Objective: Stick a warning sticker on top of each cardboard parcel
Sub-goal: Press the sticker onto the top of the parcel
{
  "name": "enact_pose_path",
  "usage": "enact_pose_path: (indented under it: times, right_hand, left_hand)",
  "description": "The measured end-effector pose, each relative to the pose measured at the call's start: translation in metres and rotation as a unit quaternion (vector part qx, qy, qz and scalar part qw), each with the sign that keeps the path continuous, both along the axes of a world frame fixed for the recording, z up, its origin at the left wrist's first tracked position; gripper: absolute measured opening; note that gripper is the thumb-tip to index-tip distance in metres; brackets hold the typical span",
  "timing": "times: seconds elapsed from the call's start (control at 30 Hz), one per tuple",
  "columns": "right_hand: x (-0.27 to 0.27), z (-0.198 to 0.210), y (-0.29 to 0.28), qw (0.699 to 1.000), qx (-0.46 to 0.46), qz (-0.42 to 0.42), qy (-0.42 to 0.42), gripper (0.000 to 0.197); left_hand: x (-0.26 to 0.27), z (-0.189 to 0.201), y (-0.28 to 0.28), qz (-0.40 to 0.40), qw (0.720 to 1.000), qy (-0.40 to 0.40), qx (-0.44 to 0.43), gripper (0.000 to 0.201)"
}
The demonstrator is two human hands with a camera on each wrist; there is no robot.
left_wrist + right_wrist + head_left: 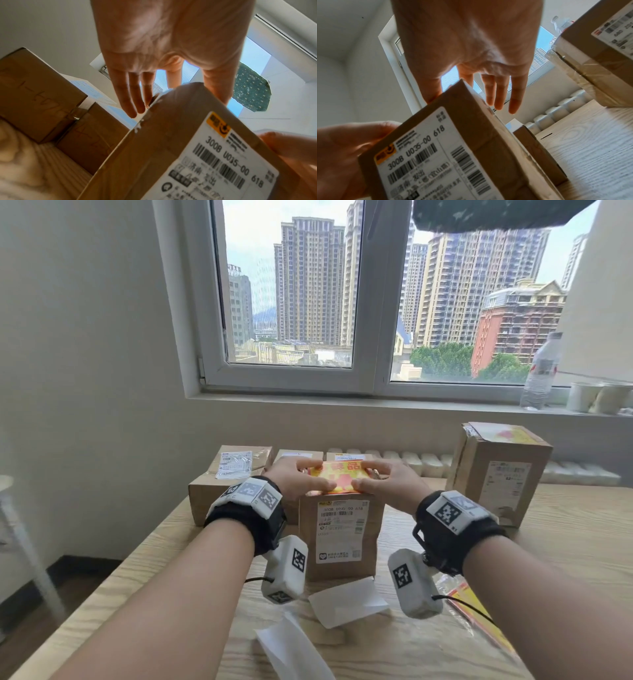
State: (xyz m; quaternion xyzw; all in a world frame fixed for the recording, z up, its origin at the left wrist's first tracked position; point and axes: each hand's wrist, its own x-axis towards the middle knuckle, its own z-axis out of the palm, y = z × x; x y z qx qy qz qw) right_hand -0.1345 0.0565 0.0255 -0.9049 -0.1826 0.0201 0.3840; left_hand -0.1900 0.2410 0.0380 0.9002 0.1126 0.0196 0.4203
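An upright cardboard parcel (339,537) (180,148) (453,148) with a white shipping label stands in the middle of the table. A red and yellow warning sticker (337,478) lies on its top. My left hand (298,479) (154,54) and right hand (383,482) (471,47) rest on the sticker from either side, fingers straight, thumbs at the front edge. Both press it flat. A taller parcel (498,470) at the right carries a sticker on its top. Lower parcels (226,481) lie behind on the left.
Peeled white backing papers (347,602) lie near the front edge of the wooden table (565,542). A sheet of stickers (472,604) lies at the right. A water bottle (541,371) and paper cups (582,396) stand on the window sill. A white radiator (428,463) runs behind the table.
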Motion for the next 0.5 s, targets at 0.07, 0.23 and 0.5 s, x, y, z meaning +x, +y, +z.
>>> enact_pose_path:
  times: [0.07, 0.23, 0.5]
  right_hand:
    - [0.0012, -0.0010, -0.0020, 1.000, 0.008, 0.001, 0.006, 0.055]
    - [0.0017, -0.0043, -0.0023, 0.999, 0.031, 0.006, 0.011, 0.055]
    - [-0.0009, -0.0103, -0.0077, 0.997, 0.071, -0.034, 0.012, 0.054]
  left_hand:
    - [-0.0006, -0.0003, 0.0014, -0.008, 1.000, 0.011, -0.025, 0.067]
    - [0.0034, -0.0040, 0.0041, -0.004, 0.999, 0.003, -0.046, 0.077]
    - [-0.0039, -0.0078, 0.0055, 0.072, 0.986, -0.034, -0.148, 0.047]
